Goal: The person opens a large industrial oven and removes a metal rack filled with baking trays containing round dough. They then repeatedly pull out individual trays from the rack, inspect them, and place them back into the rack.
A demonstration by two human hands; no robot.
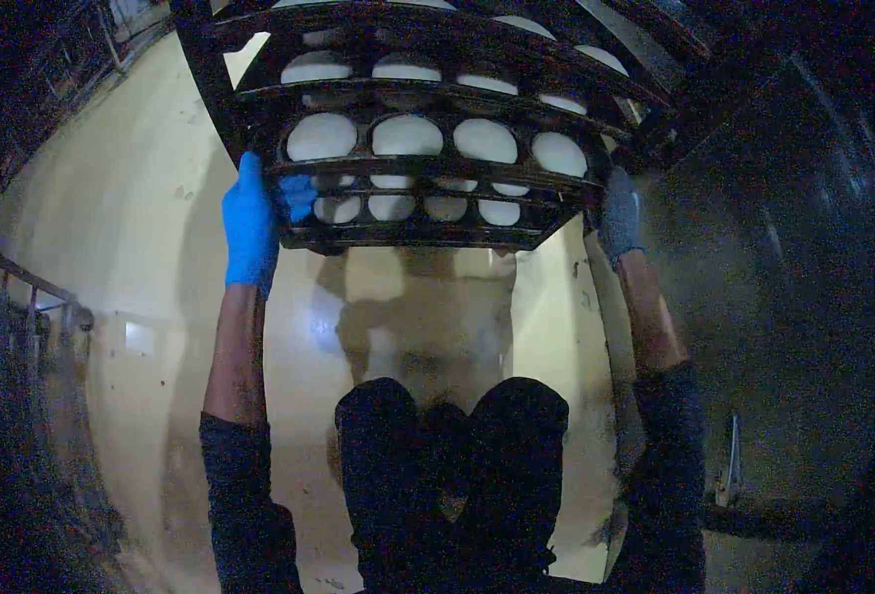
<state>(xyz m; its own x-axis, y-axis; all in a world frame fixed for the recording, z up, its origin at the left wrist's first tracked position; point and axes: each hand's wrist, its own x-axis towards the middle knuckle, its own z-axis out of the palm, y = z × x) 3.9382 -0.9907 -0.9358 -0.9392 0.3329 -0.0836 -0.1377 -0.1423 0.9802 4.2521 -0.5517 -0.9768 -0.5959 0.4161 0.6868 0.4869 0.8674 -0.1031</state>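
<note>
A dark tray [482, 169] with a row of round white pieces [408, 137] in it stretches across the top of the view. My left hand [250, 223], in a blue glove, grips its left end, thumb up and fingers reaching underneath. At the opposite end my right hand [621, 215], also gloved and in shadow, holds the tray's right edge; its fingers are partly hidden. More white pieces [393, 208] show in a tier just below. Other such tiers rise above, within a dark frame [211, 82]. Whether the white pieces are dough cannot be told for certain.
My bent knees [519, 416] are close below the tiers. Pale floor [140, 230] with small dark marks extends to the left. A dark, slightly shiny panel [764, 245] stands along the right. A dark railed structure [36, 297] is at the far left.
</note>
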